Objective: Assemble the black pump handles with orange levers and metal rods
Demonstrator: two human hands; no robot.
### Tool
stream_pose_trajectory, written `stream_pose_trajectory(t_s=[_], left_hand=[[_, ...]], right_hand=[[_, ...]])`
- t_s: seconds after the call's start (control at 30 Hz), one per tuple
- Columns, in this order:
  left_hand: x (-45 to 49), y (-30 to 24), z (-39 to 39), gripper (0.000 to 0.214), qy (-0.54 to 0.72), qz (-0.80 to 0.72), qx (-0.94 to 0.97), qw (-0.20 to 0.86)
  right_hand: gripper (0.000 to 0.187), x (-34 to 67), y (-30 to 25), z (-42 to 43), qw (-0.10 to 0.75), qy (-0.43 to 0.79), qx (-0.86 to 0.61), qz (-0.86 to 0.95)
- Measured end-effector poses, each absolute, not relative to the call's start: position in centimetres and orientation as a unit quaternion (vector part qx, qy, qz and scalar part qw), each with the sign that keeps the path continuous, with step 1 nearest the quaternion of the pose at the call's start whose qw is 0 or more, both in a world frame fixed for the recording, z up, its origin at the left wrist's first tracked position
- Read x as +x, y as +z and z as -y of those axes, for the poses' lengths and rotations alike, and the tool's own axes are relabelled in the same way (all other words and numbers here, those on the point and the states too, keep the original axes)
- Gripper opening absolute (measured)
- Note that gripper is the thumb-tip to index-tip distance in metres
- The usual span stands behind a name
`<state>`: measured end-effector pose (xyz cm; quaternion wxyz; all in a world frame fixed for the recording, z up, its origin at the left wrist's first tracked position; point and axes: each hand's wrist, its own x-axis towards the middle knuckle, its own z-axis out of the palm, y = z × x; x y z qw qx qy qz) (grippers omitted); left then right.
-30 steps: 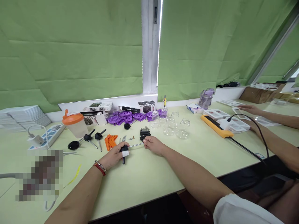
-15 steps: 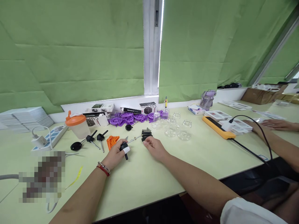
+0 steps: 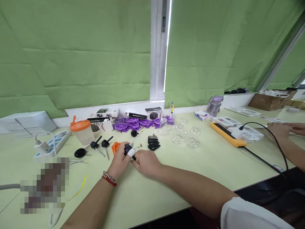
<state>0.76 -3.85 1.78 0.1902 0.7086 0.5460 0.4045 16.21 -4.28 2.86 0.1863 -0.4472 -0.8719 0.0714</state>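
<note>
Left hand [image 3: 121, 160]: closed around the black-headed rod [image 3: 128, 149], with a white wrap on the thumb.
Right hand [image 3: 146, 162]: pinches the lower black bar of that same piece, thumb and forefinger meeting just beside the left thumb.
Black-headed rod: held above the near part of the pale table [image 3: 166, 190], thin metal shaft pointing away and rightward.
Right-hand carton [image 3: 153, 114]: bears CUP and HOLDER in capitals, beside a picture of a dark round wheel.
Left-hand carton [image 3: 105, 125]: shows CUP, partly hidden behind the orange-lidded cup [image 3: 82, 132].
Black box [image 3: 139, 116]: carries a line of white print, too small to read.
Purple discs [image 3: 121, 127]: heaped in front of the cartons.
Orange pieces [image 3: 115, 148]: lie just behind the left hand, partly covered.
Black handles [image 3: 153, 145]: lie in a row beyond the right hand, small springs [image 3: 152, 136] just behind.
Clear glass vessels [image 3: 192, 140]: stand to the right of the purple discs.
</note>
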Motion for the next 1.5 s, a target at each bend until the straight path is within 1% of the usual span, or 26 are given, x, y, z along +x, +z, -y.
stream_pose_trajectory(t_s=[0.1,0.17,0.27,0.33,0.4,0.5,0.6,0.87,0.93,1.03,1.13,1.17,1.23,1.3,1.33,1.37,1.43,1.5], left_hand=[[-0.4,2.0,3.4,0.050,0.407,-0.542,0.716,0.165],[-1.8,2.1,2.8,0.057,0.414,-0.573,0.694,0.135],[-4.5,2.2,1.6,0.047,0.388,-0.699,0.599,0.050],[-6.3,1.9,1.0,0.042,0.343,-0.770,0.538,0.022],[-7.7,1.5,0.5,0.039,0.308,-0.800,0.515,0.003],[-8.8,0.6,0.0,0.039,0.266,-0.821,0.506,-0.005],[-9.3,-0.2,-0.3,0.037,0.223,-0.834,0.504,0.009],[-9.5,-0.9,-1.1,0.037,0.176,-0.847,0.501,0.014],[-9.3,-0.5,-1.0,0.033,0.181,-0.848,0.498,0.002],[-8.7,0.3,-0.6,0.025,0.237,-0.832,0.500,-0.032],[-7.6,1.2,-0.1,0.020,0.305,-0.806,0.505,-0.043],[-7.1,1.5,0.2,0.018,0.328,-0.793,0.511,-0.041],[-5.8,2.0,0.7,0.014,0.369,-0.755,0.541,-0.027],[-4.3,2.3,1.3,0.013,0.403,-0.697,0.593,0.006],[-3.5,2.4,1.7,0.014,0.412,-0.668,0.618,0.033],[-2.8,2.6,2.1,0.015,0.418,-0.638,0.643,0.066],[-1.7,2.7,2.8,0.017,0.419,-0.581,0.681,0.151],[-1.1,2.8,3.4,0.021,0.428,-0.528,0.691,0.247]], right_hand=[[0.031,16.3,3.1,2.7,0.196,0.047,-0.449,0.871],[0.033,16.8,3.5,0.7,0.200,0.036,-0.487,0.849],[0.037,17.7,3.9,-3.1,0.195,0.035,-0.577,0.792],[0.038,18.2,3.8,-5.5,0.178,0.035,-0.625,0.759],[0.034,18.3,3.5,-7.2,0.155,0.033,-0.649,0.744],[0.027,17.8,2.7,-8.7,0.135,0.039,-0.658,0.740],[0.024,16.9,1.9,-9.3,0.121,0.044,-0.661,0.739],[0.026,16.2,1.4,-9.6,0.098,0.045,-0.658,0.745],[0.028,16.4,1.5,-9.5,0.096,0.050,-0.659,0.744],[0.032,16.8,1.7,-8.9,0.100,0.059,-0.658,0.744],[0.032,17.1,2.2,-7.4,0.147,0.077,-0.638,0.752],[0.034,17.1,2.3,-6.6,0.172,0.082,-0.623,0.758],[0.047,17.0,2.7,-4.9,0.220,0.081,-0.573,0.785],[0.063,16.9,2.9,-3.1,0.243,0.053,-0.506,0.826],[0.066,16.8,2.9,-2.3,0.245,0.028,-0.474,0.845],[0.065,16.8,2.9,-1.7,0.242,-0.002,-0.447,0.861],[0.057,16.8,2.6,-0.7,0.232,-0.056,-0.417,0.877],[0.050,17.0,2.4,-0.1,0.234,-0.077,-0.409,0.878]])
